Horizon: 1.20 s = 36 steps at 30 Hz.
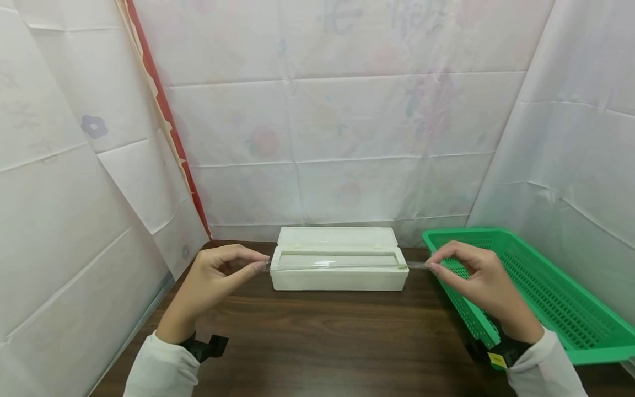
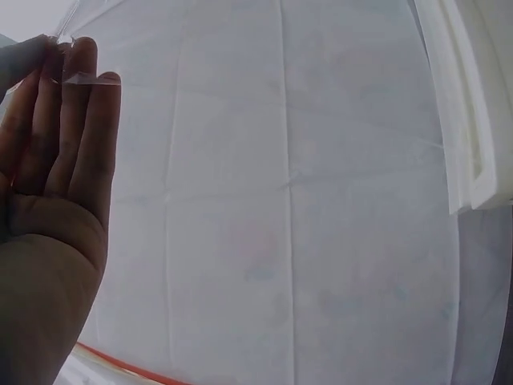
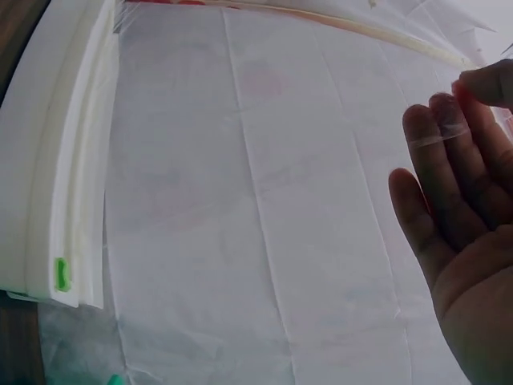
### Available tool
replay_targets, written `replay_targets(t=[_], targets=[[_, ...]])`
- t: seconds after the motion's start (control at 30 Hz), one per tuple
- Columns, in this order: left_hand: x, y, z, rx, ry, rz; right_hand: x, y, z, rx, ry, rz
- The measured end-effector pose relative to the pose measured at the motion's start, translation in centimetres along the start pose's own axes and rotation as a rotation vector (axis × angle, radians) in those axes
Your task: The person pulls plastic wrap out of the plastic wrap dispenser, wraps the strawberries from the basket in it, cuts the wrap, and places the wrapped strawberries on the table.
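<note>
A clear sheet of cling film [image 1: 419, 265] stretches sideways between my two hands, across the white cling film box [image 1: 339, 281]. My left hand [image 1: 218, 275] pinches the film's left end between thumb and forefinger, just off the box's left side. At the other end, my right hand [image 1: 478, 281] pinches the film beyond the box's right side. The long lid [image 1: 337, 237] of the box is tilted back. In the left wrist view, a film edge [image 2: 92, 79] crosses the fingertips. The right wrist view shows a small green piece [image 3: 62, 273] at the box's end.
A green perforated basket [image 1: 550, 286] stands on the right, partly behind my right hand and forearm. Dark wood tabletop [image 1: 317, 342] extends in front of the box. White printed sheeting [image 1: 337, 121] hangs behind and on both sides.
</note>
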<state>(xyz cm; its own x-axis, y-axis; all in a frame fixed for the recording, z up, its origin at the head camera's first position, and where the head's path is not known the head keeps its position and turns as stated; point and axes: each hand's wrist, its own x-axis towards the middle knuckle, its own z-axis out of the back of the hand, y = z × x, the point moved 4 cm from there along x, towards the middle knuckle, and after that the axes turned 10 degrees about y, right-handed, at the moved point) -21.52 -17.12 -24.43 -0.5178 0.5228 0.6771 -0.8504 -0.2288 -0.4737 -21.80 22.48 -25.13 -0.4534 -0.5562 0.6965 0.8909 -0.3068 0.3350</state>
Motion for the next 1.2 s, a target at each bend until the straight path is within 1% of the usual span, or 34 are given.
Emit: replay_targets(t=[0.03, 0.1, 0.23, 0.37, 0.43, 0.57, 0.63, 0.7, 0.8, 0.9, 1.03, 1.13, 1.2], targets=[[-0.1, 0.0, -0.1, -0.008, 0.009, -0.007, 0.0, 0.4, -0.1, 0.013, 0.011, 0.011], [-0.3, 0.1, -0.3, -0.022, 0.024, -0.010, 0.1, 1.1, -0.2, 0.029, 0.030, 0.007], [-0.7, 0.2, -0.6, -0.015, 0.052, 0.012, -0.2, 1.7, -0.4, 0.024, 0.059, -0.011], [-1.1, 0.3, -1.0, -0.032, 0.100, 0.032, -0.6, 1.6, -0.8, 0.028, 0.087, 0.000], [-1.2, 0.4, -1.1, -0.063, 0.129, 0.028, -1.0, 1.2, -1.0, 0.038, 0.099, 0.010], [-1.4, 0.8, -1.5, -0.123, 0.188, 0.019, -1.6, 0.6, -1.4, 0.061, 0.130, 0.001], [-1.7, 1.3, -1.6, -0.147, 0.214, 0.022, -1.8, 0.6, -1.5, 0.064, 0.147, -0.012], [-2.2, 2.2, -1.8, -0.178, 0.244, 0.037, -1.9, 0.6, -1.6, 0.060, 0.169, -0.026], [-3.1, 3.8, -2.1, -0.199, 0.290, 0.079, -2.4, 0.3, -1.9, 0.057, 0.207, -0.044], [-3.9, 5.2, -2.5, -0.194, 0.351, 0.127, -3.3, -0.7, -2.3, 0.042, 0.253, -0.077], [-4.6, 6.2, -3.1, -0.181, 0.417, 0.169, -4.2, -2.1, -2.9, 0.040, 0.309, -0.113], [-4.9, 6.5, -3.5, -0.188, 0.452, 0.172, -4.6, -2.6, -3.3, 0.044, 0.329, -0.120], [-5.0, 6.8, -3.8, -0.188, 0.471, 0.186, -4.9, -2.8, -3.6, 0.048, 0.339, -0.120]])
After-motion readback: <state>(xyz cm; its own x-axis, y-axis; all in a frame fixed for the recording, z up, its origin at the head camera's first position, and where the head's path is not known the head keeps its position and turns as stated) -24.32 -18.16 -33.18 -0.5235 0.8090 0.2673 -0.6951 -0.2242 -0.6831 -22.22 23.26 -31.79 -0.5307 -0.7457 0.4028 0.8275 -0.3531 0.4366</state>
